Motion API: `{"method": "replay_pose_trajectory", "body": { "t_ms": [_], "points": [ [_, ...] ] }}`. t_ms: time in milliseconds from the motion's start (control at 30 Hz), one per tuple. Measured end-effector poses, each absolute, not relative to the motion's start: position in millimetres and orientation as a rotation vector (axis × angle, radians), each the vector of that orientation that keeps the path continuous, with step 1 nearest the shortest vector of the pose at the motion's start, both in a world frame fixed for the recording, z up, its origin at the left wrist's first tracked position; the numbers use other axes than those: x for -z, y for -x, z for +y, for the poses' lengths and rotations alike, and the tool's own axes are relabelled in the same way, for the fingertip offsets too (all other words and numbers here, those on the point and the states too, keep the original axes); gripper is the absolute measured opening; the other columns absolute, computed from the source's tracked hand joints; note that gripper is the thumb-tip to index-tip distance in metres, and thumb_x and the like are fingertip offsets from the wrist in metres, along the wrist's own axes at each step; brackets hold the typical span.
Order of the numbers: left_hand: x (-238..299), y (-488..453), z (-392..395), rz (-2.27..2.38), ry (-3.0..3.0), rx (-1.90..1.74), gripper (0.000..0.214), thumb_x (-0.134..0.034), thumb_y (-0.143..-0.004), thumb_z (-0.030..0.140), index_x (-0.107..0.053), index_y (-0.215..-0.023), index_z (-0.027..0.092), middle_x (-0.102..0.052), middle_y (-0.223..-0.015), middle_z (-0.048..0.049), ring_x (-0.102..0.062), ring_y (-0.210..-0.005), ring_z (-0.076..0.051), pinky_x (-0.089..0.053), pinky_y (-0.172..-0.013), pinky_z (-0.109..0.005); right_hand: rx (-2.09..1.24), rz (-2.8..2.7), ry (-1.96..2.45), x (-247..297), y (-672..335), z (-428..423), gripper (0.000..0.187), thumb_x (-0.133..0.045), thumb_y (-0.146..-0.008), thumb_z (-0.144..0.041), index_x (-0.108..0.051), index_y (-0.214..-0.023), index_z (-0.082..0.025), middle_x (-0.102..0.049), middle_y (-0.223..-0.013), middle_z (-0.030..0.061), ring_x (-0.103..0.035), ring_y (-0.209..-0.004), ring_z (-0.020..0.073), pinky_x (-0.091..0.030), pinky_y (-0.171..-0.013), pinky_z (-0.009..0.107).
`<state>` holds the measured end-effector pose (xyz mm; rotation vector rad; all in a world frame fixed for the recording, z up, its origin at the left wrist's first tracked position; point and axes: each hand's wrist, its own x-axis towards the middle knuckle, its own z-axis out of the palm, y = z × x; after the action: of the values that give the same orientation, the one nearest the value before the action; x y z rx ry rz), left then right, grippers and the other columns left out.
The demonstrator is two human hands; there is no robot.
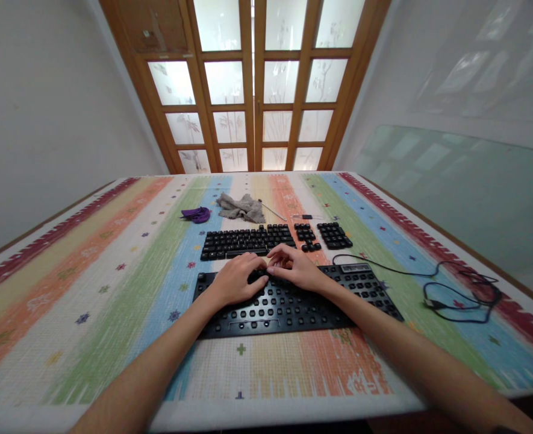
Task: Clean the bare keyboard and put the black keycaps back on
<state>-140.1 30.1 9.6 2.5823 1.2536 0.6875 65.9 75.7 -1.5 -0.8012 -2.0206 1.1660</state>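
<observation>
A black keyboard base (288, 310) without most of its keycaps lies before me, its rows of key sockets exposed. My left hand (240, 278) rests over its upper left part, fingers bent forward and thumb held apart, with no object visible in it. Beside it, my right hand (297, 269) is curled over the top edge, fingertips and thumb drawn together; whatever they hold is hidden. The two hands' fingertips meet or nearly meet. Just beyond, loose black keycaps (234, 239) are laid out in keyboard order. One keycap (201, 276) sits at the base's top left corner.
A number-pad group of keycaps (335, 235) lies at the right. Farther back are a grey cloth (241, 208), a purple item (197, 214), a thin stick (273, 210) and a small black-and-clear tool (307, 217). The keyboard's cable (467, 301) coils on the striped tablecloth (126, 301).
</observation>
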Motion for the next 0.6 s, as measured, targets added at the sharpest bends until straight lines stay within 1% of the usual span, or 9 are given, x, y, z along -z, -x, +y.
{"method": "replay_pose_trajectory", "body": {
  "t_ms": [267,600],
  "points": [
    [-9.6,139.2,30.2,1.268,-2.572,-0.688,0.013,-0.054,-0.093,0.032,-0.058,-0.098,0.021,-0.064,-0.095,-0.0044,-0.060,-0.088,-0.021,-0.049,-0.082,-0.038,-1.084,-2.047,0.829,-0.6,-65.0,74.6,0.020,-0.065,-0.084,-0.035,-0.060,-0.096,-0.019,-0.066,-0.083,0.0020,-0.059,-0.072,0.0147,-0.046,-0.066,0.029],
    [-10.1,139.7,30.3,1.269,-2.558,-0.684,0.011,-0.055,-0.090,0.029,-0.058,-0.096,0.021,-0.065,-0.095,-0.0043,-0.060,-0.089,-0.022,-0.049,-0.083,-0.038,-1.067,-2.073,0.841,0.8,-65.2,74.7,0.020,-0.065,-0.084,-0.034,-0.060,-0.096,-0.020,-0.068,-0.084,0.0023,-0.059,-0.071,0.0145,-0.047,-0.065,0.029]
  ]
}}
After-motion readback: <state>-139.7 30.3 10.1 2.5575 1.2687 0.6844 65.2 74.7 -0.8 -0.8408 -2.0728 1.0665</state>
